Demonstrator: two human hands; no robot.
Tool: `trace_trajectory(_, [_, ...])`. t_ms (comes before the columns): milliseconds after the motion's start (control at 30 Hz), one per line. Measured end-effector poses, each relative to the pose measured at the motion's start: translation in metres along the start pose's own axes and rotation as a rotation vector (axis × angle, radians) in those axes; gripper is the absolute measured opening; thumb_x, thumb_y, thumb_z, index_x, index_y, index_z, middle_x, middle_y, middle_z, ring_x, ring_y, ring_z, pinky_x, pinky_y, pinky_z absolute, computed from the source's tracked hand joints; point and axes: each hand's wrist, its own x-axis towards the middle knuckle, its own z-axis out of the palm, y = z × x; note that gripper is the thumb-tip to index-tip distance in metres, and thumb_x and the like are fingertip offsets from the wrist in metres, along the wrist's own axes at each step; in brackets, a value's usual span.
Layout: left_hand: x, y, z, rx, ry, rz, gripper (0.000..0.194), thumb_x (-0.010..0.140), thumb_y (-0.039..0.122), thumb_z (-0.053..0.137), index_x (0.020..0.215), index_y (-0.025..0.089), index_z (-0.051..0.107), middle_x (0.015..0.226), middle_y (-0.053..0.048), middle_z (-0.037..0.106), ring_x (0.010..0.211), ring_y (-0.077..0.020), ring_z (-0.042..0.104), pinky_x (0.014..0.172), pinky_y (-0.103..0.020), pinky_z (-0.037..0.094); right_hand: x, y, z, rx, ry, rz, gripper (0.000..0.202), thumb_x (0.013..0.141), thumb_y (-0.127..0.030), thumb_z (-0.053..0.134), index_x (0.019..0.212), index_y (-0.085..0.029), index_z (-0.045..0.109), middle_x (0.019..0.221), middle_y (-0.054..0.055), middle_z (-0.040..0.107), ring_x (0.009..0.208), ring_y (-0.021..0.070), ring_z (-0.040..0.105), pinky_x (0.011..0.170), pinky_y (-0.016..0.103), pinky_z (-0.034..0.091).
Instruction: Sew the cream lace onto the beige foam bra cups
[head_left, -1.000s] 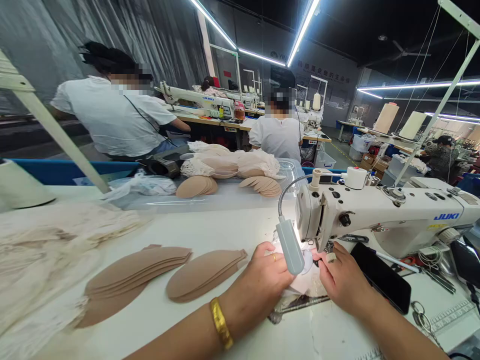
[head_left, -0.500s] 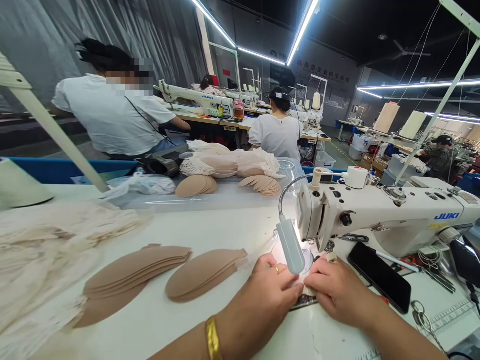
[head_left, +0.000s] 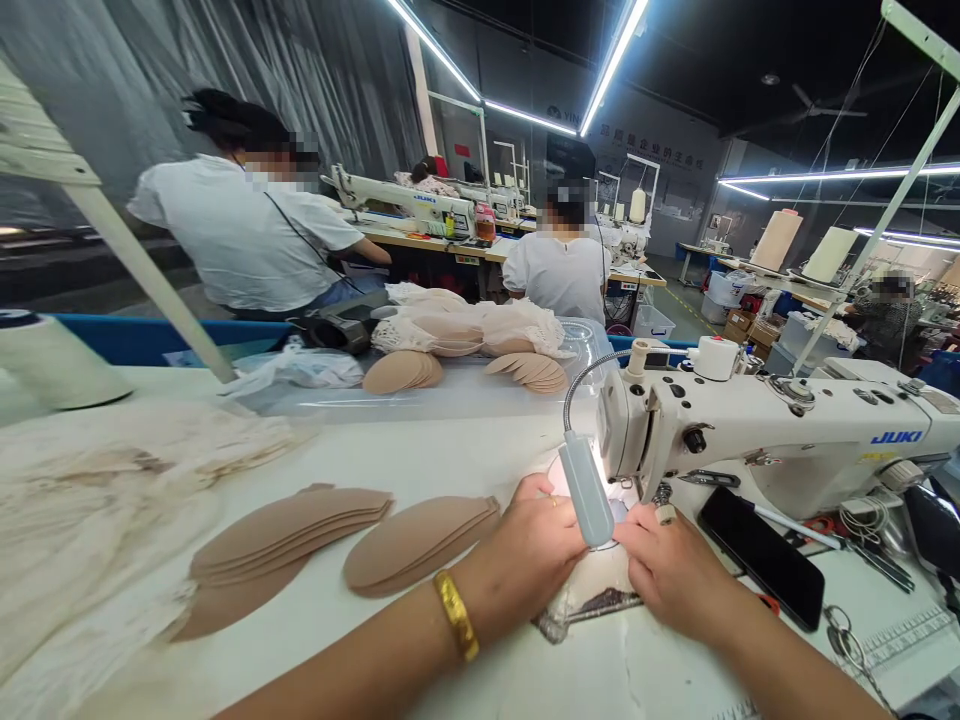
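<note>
My left hand [head_left: 534, 545], with a gold bracelet [head_left: 455, 615] on its wrist, lies at the lit needle area of a white sewing machine [head_left: 757, 430]. A grey lamp head [head_left: 587, 492] hides part of its fingers. My right hand [head_left: 671, 565] is at the other side of the needle, its fingers bent together. Pale fabric shows between and under the fingertips, and what each hand pinches is too covered to make out. Below them the machine's base plate [head_left: 592, 590] shows. Two stacks of beige pads [head_left: 289, 530] [head_left: 416, 540] lie to the left.
Cream lace fabric [head_left: 112, 500] spreads on the far left. Behind is a clear plastic box [head_left: 330, 402] bearing lace cups [head_left: 465, 325] and round pads. A black phone [head_left: 761, 555], scissors and a ruler lie right. People in white tops sit ahead.
My hands have moved slightly up, nearer the needle, uncovering more of the base plate below. My left forearm lies flatter, and the view has shifted a little.
</note>
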Motion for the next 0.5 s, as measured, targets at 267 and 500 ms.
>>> trace_trajectory(267, [0.005, -0.004, 0.004, 0.152, -0.165, -0.058, 0.026, 0.091, -0.001, 0.056, 0.089, 0.02, 0.071, 0.093, -0.005, 0.077, 0.089, -0.0253, 0.069, 0.098, -0.049, 0.037, 0.0, 0.005, 0.003, -0.048, 0.05, -0.027, 0.032, 0.084, 0.0, 0.05, 0.101, -0.021, 0.066, 0.09, 0.005, 0.061, 0.076, 0.0221, 0.049, 0.068, 0.033, 0.039])
trace_trajectory(500, [-0.05, 0.077, -0.01, 0.247, -0.155, 0.112, 0.013, 0.103, 0.031, 0.064, 0.101, 0.019, 0.07, 0.107, -0.007, 0.078, 0.1, -0.0237, 0.071, 0.102, -0.046, 0.04, -0.021, 0.018, 0.012, -0.074, 0.178, -0.162, 0.035, 0.099, -0.003, 0.043, 0.113, -0.024, 0.067, 0.093, 0.006, 0.068, 0.085, 0.0255, 0.063, 0.078, 0.038, 0.05])
